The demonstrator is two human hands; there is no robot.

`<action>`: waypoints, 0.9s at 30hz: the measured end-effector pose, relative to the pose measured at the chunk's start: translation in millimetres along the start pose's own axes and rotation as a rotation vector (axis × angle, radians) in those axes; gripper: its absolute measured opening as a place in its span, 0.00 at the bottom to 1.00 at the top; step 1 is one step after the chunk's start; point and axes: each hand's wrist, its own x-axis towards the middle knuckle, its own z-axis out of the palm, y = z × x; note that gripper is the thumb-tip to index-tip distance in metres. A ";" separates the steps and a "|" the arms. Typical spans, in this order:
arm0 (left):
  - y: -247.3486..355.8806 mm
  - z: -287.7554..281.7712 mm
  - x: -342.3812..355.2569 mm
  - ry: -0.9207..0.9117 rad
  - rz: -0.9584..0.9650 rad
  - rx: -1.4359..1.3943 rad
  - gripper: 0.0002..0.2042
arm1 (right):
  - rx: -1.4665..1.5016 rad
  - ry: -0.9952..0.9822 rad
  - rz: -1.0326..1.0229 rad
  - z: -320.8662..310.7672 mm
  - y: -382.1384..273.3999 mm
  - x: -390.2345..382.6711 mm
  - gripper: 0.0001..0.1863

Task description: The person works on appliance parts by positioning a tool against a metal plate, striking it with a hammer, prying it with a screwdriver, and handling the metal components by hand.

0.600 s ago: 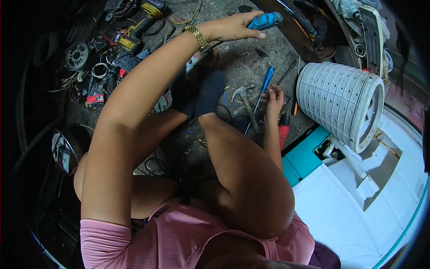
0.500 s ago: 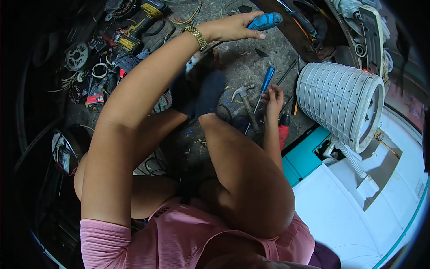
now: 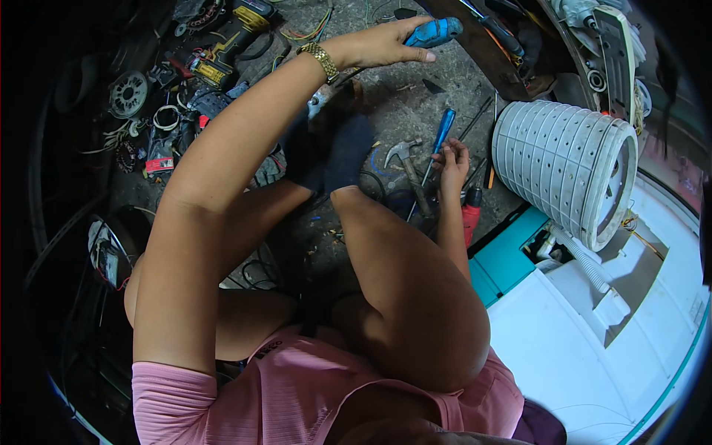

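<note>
My left hand (image 3: 382, 46), with a gold-coloured watch band at the wrist, stretches to the far middle. Its fingers are closed around a worn blue rounded tool (image 3: 436, 32); the thumb lies along the near side, and the hand hides part of the tool. My right hand (image 3: 452, 162) is low beside my knee, fingers curled. Its fingertips meet a blue-handled screwdriver (image 3: 444, 127) just below the handle. Left of that hand lies a claw hammer (image 3: 409, 172). A red-bodied tool (image 3: 471, 215) is partly hidden behind my right forearm.
A white perforated washing-machine drum (image 3: 556, 167) lies on its side at the right. Below it is a white and teal machine casing (image 3: 549, 348) with a ribbed hose (image 3: 586, 259). At the far left are a yellow drill (image 3: 241, 33), a round metal part (image 3: 128, 94) and loose wires.
My left hand and the blue tool have shifted very slightly left. My right hand and the screwdriver look the same relative to each other.
</note>
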 end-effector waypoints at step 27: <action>-0.8 0.0 -8.8 0.090 -0.005 0.048 0.35 | -0.935 -0.138 -0.417 1.5 10.0 -5.6 0.21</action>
